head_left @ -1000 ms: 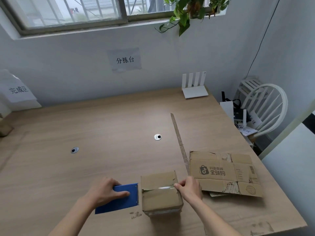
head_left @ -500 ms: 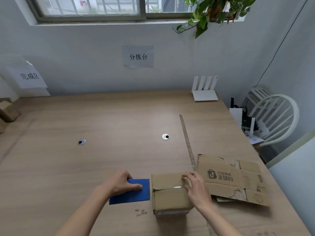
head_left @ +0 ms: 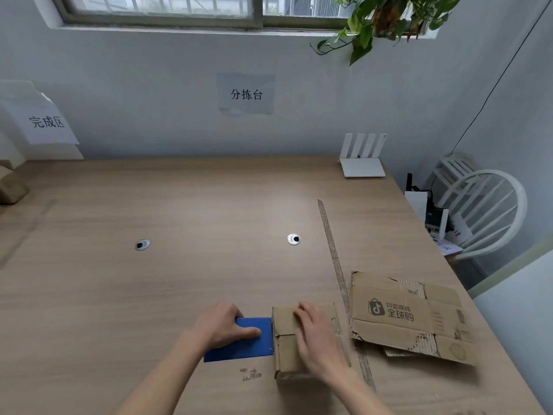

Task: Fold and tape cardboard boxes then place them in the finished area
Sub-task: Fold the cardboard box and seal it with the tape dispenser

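Observation:
A small brown cardboard box (head_left: 285,351) stands near the table's front edge with its top flaps folded down. My right hand (head_left: 317,333) lies flat on the box top, fingers straight and pointing left, covering the taped seam. My left hand (head_left: 223,324) grips a blue tape dispenser (head_left: 242,344) held against the box's left side, thumb resting on its blue face. A flattened, printed cardboard box (head_left: 410,316) lies to the right of the small box.
A strip of tape (head_left: 335,256) runs along the wooden table (head_left: 179,205) between the two boxes. Brown boxes (head_left: 10,187) sit at the far left under a paper sign (head_left: 48,121). A white router (head_left: 362,163) stands at the back; a white chair (head_left: 484,211) stands beyond the right edge.
My right hand has slid from the box's right edge leftward across the top and now lies flat over the seam. My left hand stays on the dispenser.

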A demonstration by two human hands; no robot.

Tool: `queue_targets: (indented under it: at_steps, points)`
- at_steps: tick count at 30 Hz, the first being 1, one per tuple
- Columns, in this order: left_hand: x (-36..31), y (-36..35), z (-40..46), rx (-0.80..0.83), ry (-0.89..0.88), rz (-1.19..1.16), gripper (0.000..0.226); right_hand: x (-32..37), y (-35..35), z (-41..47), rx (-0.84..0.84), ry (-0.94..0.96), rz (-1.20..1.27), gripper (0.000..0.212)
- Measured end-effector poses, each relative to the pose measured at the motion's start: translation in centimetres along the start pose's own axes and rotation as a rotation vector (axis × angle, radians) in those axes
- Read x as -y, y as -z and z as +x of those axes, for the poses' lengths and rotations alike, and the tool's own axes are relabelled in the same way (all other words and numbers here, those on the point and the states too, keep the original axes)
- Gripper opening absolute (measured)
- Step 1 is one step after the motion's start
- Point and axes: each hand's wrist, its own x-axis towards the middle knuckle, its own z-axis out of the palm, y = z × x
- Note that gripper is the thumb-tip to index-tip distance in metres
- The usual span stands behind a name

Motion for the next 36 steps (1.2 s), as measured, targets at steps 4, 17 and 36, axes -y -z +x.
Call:
queue_targets:
  at_steps: [4,17,36]
  points:
    - [0.7,-0.3,-0.3,-0.023,-0.005,-0.044,0.062,1.4,-2.7,0.6,0.108,-0.057,-0.136,0.073]
    - [3.6,0.7,-1.0,0.016,0.037,-0.015,0.061,1.1,-3.5,0.9,0.092,-0.046,-0.227,0.077]
    - [4.8,-7.8,1.6,-0.199,0.074,0.246,0.042,5.0,-4.4,1.4,-0.023,-0.221,-0.154,0.075]
